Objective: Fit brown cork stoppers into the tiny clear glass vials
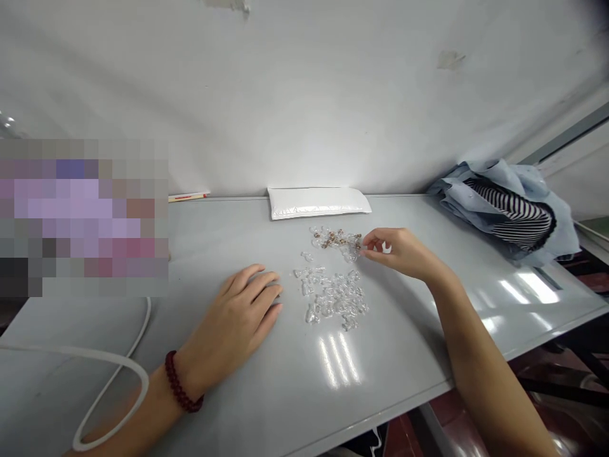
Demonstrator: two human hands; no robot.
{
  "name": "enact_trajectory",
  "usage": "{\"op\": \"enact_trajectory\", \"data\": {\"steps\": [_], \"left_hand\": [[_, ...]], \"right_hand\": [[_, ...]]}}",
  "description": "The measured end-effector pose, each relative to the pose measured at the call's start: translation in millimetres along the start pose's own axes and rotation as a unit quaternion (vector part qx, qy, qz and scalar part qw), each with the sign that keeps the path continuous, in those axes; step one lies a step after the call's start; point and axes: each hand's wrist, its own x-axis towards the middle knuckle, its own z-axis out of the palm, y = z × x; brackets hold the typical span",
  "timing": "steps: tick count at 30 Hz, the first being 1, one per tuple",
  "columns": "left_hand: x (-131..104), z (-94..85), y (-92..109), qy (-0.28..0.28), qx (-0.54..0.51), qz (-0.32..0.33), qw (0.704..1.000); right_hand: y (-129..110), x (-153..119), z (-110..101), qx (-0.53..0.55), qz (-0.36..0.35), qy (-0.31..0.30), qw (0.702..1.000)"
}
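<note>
My left hand (pixel 245 311) lies flat on the grey table, palm down with fingers stretched out, to the left of the clear pieces. A loose pile of small clear plastic pieces (pixel 335 295) is spread between my two hands. Behind it sits a second cluster of clear pieces with small brown parts (pixel 330 240). My right hand (pixel 392 249) is at the right edge of that back cluster, with thumb and index finger brought close together in a pinch. Whatever is between those fingertips is too small to make out.
A white padded envelope (pixel 318 203) lies against the wall. Bunched blue cloth with a striped part (pixel 511 209) is at the right end. A thin pen-like stick (pixel 189 197) rests at back left. A white cable (pixel 137 368) loops over my left forearm. The far left is blurred out.
</note>
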Motion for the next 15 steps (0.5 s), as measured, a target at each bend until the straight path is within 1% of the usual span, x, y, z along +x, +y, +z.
{"op": "enact_trajectory", "data": {"steps": [4, 6, 8, 11, 15], "left_hand": [[1.7, 0.5, -3.9, -0.002, 0.019, 0.007, 1.000], [4.4, 0.0, -4.7, -0.001, 0.048, 0.022, 0.999], [8.2, -0.7, -4.4, -0.001, 0.093, 0.047, 0.995], [13.8, -1.9, -2.9, -0.012, 0.149, 0.076, 0.986], [17.2, -2.6, -2.2, -0.035, 0.160, 0.078, 0.983]], "right_hand": [[-3.2, 0.4, 5.9, 0.024, 0.010, -0.022, 0.999], [-3.6, 0.9, 10.7, 0.042, 0.009, -0.038, 0.998], [-3.0, 0.8, 16.5, 0.055, -0.001, -0.040, 0.998], [-2.1, -0.5, 26.1, 0.050, -0.023, 0.002, 0.998], [-1.7, -2.2, 37.5, 0.038, -0.038, 0.060, 0.997]]}}
